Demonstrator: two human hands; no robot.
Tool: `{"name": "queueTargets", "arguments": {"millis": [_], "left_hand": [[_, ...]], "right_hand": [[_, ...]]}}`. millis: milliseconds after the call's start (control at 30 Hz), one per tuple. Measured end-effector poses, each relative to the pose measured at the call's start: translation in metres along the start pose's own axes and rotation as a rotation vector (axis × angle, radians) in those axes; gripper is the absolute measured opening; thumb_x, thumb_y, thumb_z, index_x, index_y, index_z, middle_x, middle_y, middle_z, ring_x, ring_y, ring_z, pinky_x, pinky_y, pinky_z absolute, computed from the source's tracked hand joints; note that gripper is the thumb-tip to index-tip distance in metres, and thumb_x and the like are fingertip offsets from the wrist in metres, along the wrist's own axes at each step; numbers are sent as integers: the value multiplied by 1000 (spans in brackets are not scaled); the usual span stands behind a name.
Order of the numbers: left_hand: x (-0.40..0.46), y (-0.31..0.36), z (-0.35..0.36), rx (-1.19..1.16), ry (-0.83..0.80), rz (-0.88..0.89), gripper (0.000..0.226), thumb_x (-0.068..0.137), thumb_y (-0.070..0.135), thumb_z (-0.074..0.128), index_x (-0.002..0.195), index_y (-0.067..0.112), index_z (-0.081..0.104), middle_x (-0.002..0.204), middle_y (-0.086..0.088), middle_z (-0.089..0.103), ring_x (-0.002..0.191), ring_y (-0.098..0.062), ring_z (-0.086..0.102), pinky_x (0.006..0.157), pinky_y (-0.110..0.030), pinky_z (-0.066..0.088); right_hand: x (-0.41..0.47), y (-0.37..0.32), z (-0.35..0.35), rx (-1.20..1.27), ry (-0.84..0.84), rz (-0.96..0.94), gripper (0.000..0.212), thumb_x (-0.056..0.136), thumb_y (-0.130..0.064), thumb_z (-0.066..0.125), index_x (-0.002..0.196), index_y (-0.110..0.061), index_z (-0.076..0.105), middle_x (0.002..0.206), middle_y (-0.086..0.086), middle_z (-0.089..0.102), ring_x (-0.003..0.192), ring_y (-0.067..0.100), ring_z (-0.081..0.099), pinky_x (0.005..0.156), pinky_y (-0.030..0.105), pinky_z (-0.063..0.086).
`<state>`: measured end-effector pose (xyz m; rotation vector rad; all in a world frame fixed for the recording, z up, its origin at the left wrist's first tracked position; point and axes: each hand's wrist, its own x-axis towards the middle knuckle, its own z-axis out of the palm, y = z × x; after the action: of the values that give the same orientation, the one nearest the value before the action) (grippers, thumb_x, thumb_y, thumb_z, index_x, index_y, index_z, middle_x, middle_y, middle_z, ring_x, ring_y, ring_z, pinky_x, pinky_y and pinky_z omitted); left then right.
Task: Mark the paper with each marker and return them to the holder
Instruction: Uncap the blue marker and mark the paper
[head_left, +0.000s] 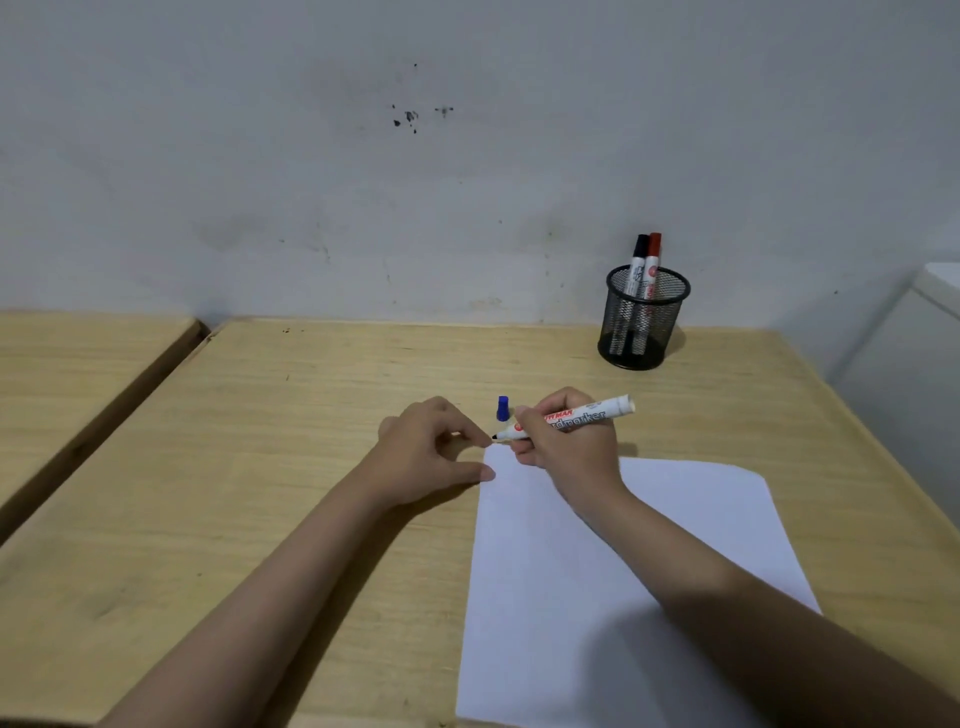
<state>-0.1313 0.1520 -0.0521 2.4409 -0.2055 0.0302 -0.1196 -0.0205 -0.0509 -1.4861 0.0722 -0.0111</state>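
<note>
A white sheet of paper (613, 571) lies on the wooden table (291, 467). My right hand (566, 441) grips an uncapped white marker (592, 413), its dark tip at the paper's top left corner. A blue cap (502, 408) stands upright on the table just behind the hands. My left hand (431, 447) rests beside the paper's top left corner, thumb touching the paper edge, fingers curled, holding nothing. A black mesh holder (644, 322) at the back right contains a black-capped marker (638, 260) and a red-capped marker (652, 260).
A grey wall (415, 156) runs right behind the table. A second wooden surface (78, 353) lies to the left across a dark gap. A white object (924, 353) stands off the table's right edge.
</note>
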Motion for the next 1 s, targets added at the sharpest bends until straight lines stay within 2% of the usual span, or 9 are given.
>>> {"name": "queueTargets", "arguments": {"millis": [100, 167, 300, 433, 633, 833, 1000], "left_hand": [[0, -5, 1, 30, 32, 26, 31, 57, 53, 79, 86, 45, 68, 98, 13, 57, 95, -3, 51, 86, -35, 29], [0, -8, 1, 47, 38, 32, 35, 55, 58, 77, 87, 46, 68, 99, 13, 56, 99, -5, 49, 86, -33, 24], [1, -11, 1, 69, 31, 34, 45, 48, 71, 65, 86, 49, 66, 97, 14, 52, 100, -5, 45, 86, -32, 22], [3, -12, 0, 77, 19, 44, 51, 46, 75, 60, 88, 47, 66, 98, 12, 50, 100, -4, 42, 85, -31, 21], [4, -13, 0, 67, 19, 51, 50, 47, 74, 62, 89, 47, 66, 98, 13, 50, 99, -3, 42, 85, -31, 21], [3, -13, 0, 64, 26, 50, 38, 55, 61, 76, 88, 45, 67, 97, 11, 50, 100, -5, 43, 85, -31, 21], [3, -12, -1, 59, 21, 46, 38, 56, 60, 76, 89, 44, 68, 97, 11, 50, 99, -6, 43, 86, -31, 22]], "right_hand": [[0, 5, 1, -28, 10, -45, 22, 79, -4, 69, 68, -5, 50, 66, 19, 66, 57, 26, 70, 57, 38, 57], [1, 6, 2, -34, 6, -65, 25, 78, -3, 70, 66, -4, 48, 62, 19, 64, 54, 26, 69, 53, 35, 56], [2, 10, 2, -13, -16, -83, 27, 77, 1, 70, 65, -4, 46, 59, 19, 60, 52, 26, 67, 49, 30, 53], [4, 11, 2, -2, -41, -92, 29, 76, 0, 72, 62, -6, 47, 58, 18, 60, 52, 27, 66, 49, 29, 53], [4, 11, 2, -24, -49, -92, 29, 75, -2, 74, 62, -8, 49, 58, 15, 62, 53, 25, 67, 51, 30, 56], [4, 11, 3, -57, -47, -90, 31, 75, -2, 74, 60, -9, 48, 58, 15, 61, 50, 23, 65, 50, 30, 54], [4, 8, 3, -63, -66, -63, 34, 74, 3, 69, 56, -11, 44, 53, 10, 60, 42, 20, 58, 44, 26, 46]]}}
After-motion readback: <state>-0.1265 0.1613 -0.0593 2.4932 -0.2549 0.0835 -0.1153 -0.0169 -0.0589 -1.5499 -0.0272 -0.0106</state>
